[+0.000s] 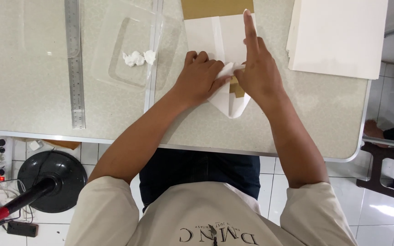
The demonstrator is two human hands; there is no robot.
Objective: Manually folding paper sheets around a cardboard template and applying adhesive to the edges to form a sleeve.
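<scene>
On the speckled grey table [33, 68] with its metal edge, over white floor tiles, lies a folded white paper sheet with a brown underside [226, 45]. The left hand [199, 77], curled, pinches a white fold at the paper's middle; the right hand [258, 70] presses it flat, forefinger outstretched. Nearby lie a long steel ruler [75, 64], a clear plastic tray [128, 50] and a stack of white sheets [338, 36].

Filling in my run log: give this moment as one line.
left hand: pinching flap of white folded paper | right hand: forefinger pressed flat along paper | nearby: steel ruler, clear tray, white sheet stack
</scene>
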